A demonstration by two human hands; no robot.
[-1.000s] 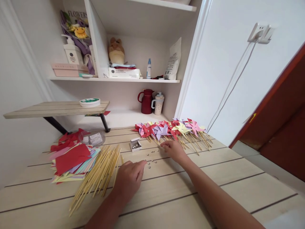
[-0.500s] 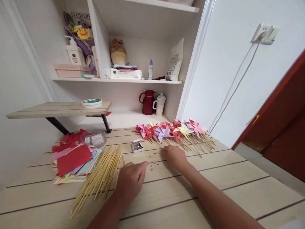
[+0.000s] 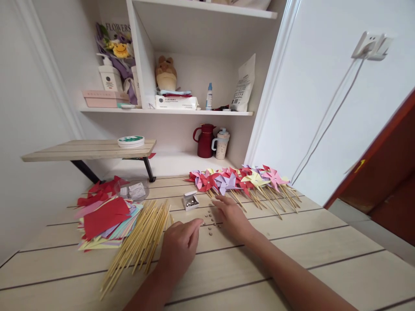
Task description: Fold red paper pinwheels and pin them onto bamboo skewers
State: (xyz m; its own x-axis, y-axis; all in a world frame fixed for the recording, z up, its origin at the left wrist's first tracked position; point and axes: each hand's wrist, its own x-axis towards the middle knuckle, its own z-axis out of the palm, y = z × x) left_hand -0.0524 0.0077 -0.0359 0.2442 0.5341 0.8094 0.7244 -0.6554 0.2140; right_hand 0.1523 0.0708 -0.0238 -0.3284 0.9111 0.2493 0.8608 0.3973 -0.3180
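My left hand point(image 3: 180, 244) rests on the wooden table point(image 3: 292, 259), its fingers curled and their tips next to several small metal pins point(image 3: 210, 218) scattered on the boards. My right hand point(image 3: 231, 216) lies palm down just right of those pins, fingers stretched toward them. Behind the pins stands a small open white box point(image 3: 190, 201) holding more pins. A row of paper pinwheels on sticks point(image 3: 241, 181) lies beyond my right hand. A bundle of bamboo sticks point(image 3: 139, 242) lies left of my left hand, beside a stack of coloured paper point(image 3: 105, 218).
A low wooden shelf point(image 3: 87, 150) with a round tin point(image 3: 131, 141) juts out at back left. A red jug point(image 3: 205, 141) and a cup point(image 3: 221, 144) stand in the alcove under shelves of bottles and boxes. A brown door point(image 3: 385, 172) stands at right.
My right hand has drawn back from the pinwheel sticks toward the loose pins. My left hand has stayed by the pins. The view has shifted slightly left.
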